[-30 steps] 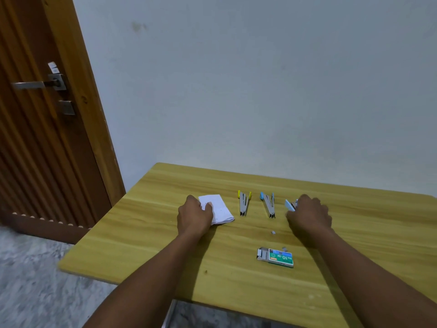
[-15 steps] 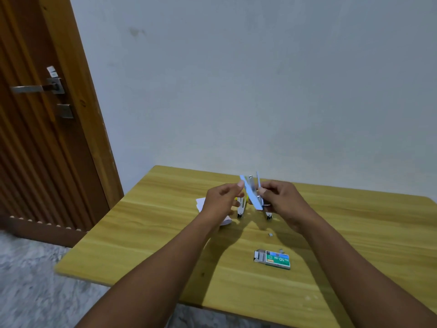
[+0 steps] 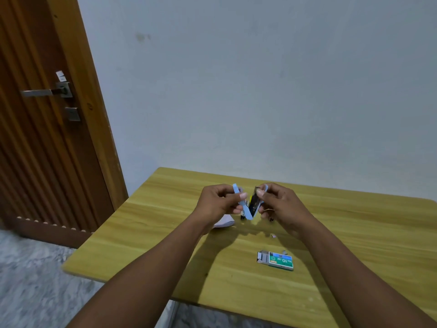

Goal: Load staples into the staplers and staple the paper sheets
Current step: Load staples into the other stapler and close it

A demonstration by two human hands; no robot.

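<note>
You hold a light blue stapler (image 3: 248, 205) up above the middle of the wooden table (image 3: 354, 233), swung open into a V with the hinge at the bottom. Your left hand (image 3: 218, 204) pinches the blue arm on the left, thumb and fingers closed on it, so that the arm leans up and to the left. Your right hand (image 3: 281, 205) grips the darker metal arm on the right, thumb pressed on its upper end, with a bit of blue showing at your fingertips. Both hands are clamped on the same stapler, close together but not touching each other.

Below and behind the stapler, a sliver of yellow and a dark tip on the table show part of another stapler (image 3: 243, 215); most of it is hidden by your hands. A second dark tip shows under your right hand, too small to tell what it is. The white paper sheets (image 3: 224, 222) lie on the table just under your left wrist, partly covered by it.

The staple box (image 3: 275, 260), green with a white label, lies flat on the near side of the table, between your forearms and nearer your right one, with its grey inner tray pulled out to the left. A few small loose bits (image 3: 273, 236) lie on the table between the box and your right hand.
</note>
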